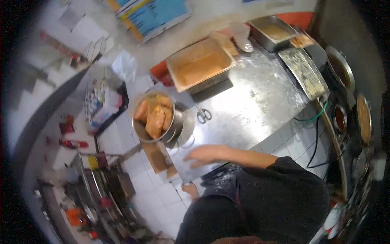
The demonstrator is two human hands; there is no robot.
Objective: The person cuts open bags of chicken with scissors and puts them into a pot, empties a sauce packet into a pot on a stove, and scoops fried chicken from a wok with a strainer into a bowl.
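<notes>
My right hand [203, 156] reaches across my body over the near left end of the steel table [248, 110]. Its fingers look stretched out and apart, blurred by motion, with nothing visible in them. Lower down, beside the table's edge, my left hand [190, 189] is small and blurred; its finger position is unclear. Just beyond my right hand stands a round steel pot [175, 126] holding large orange-coated pieces of meat [156, 120]. Scissors [204, 116] with dark handles lie on the tabletop to the right of the pot.
A deep rectangular pan [203, 67] with orange residue sits at the back. Further right are another steel pan [273, 32] and a tray of pale and dark food [302, 73]. Round pans [364, 118] line the right. A cardboard box [154, 156] shows below the pot.
</notes>
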